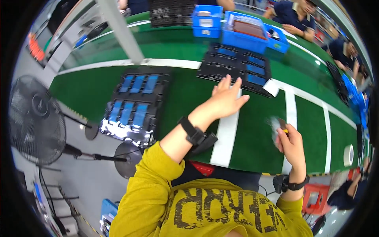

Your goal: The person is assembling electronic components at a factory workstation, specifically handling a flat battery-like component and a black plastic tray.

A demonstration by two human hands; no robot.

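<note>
My left hand (227, 98) reaches over the green table with its fingers spread, holding nothing. Its fingertips are at the near edge of a black tray (221, 68), and I cannot tell whether they touch it. Blue rectangular pieces (255, 69) lie in that tray's pockets, and a small white card (271, 87) is at its right corner. Farther right, my right hand (292, 146) is closed on a small translucent plastic piece (274, 125), blurred, with a dark brown and yellow part at the fingers. A second black tray (136, 98) with several blue pieces lies to the left.
Blue bins (244, 31) stand beyond the middle tray, beside a stack of black trays (171, 14). A tape roll (348, 155) sits at the right. A grey post (120, 29) rises at the left, near a floor fan (37, 118). Other people sit across the table.
</note>
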